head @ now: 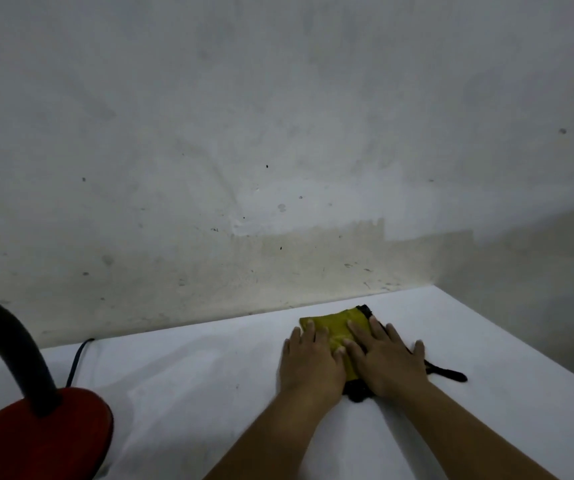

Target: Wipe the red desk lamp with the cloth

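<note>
Fingers (pixel 360 332) of both hands lie stretched out flat on the cloth (pixel 337 327), pressed down rather than curled; nothing is pinched or lifted, so neither hand has a real hold on anything. The left hand (pixel 309 365) covers the near left part of the cloth, and the right hand (pixel 389 362) covers its right side, thumbs almost touching in the middle. Only a yellow patch shows past the fingertips, with a black edge at the far corner, a dark bit under the wrists and a black strap (pixel 448 372) poking out to the right.

Palms down like this looks like smoothing or folding the cloth into a neat pad before picking it up, which would make sense for wiping a curved thing. That is a judgement; the hands could equally be just about to gather it.

The cloth rests on the white surface (pixel 192 375), close to the stained wall (pixel 278 133) at the back. The red desk lamp (pixel 36 431) stands well apart from it, at the near left corner of the view: a red round base with a black bendy neck (pixel 8 341) rising out of frame, and a dark cord (pixel 77 358) running back to the wall. The lamp's head is out of view.

No wiping is under way yet. The cloth must first be grasped, then carried left to the lamp.
</note>
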